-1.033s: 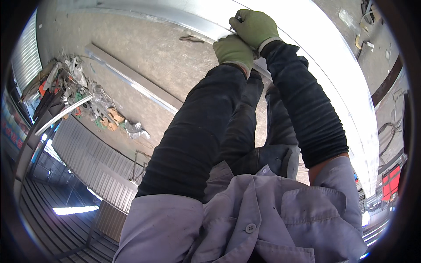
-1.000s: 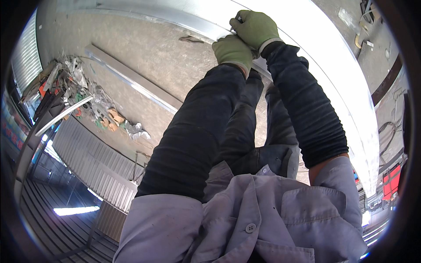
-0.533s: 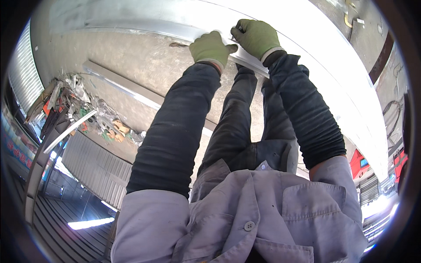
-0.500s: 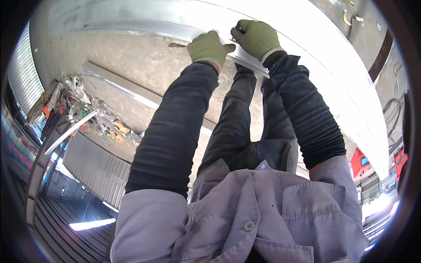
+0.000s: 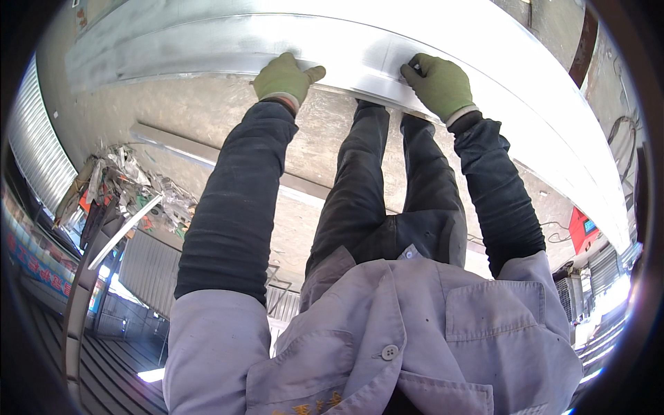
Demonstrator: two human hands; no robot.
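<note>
A long, shiny silver metal sheet (image 5: 332, 43) spans the far part of the view, with a folded strip along its near edge. My left hand (image 5: 282, 79), in a green glove, rests at that near edge with its thumb stretched out to the right; its other fingertips are partly hidden. Further right, my right hand (image 5: 444, 84), also gloved in green, is over the sheet with thumb and forefinger pinched together. Something small and dark shows at that pinch, too small to name.
Beneath the sheet, a long metal bar (image 5: 173, 142) lies on the concrete floor. A heap of scrap (image 5: 131, 180) is to the left, near corrugated metal (image 5: 41, 138). At the right stands a red machine (image 5: 582, 230) with a small display. My legs are just under the sheet's edge.
My hands have moved apart: the left one went left along the sheet's edge, the right one went right. The right hand's pinch stays closed. The whole view has shifted slightly.
</note>
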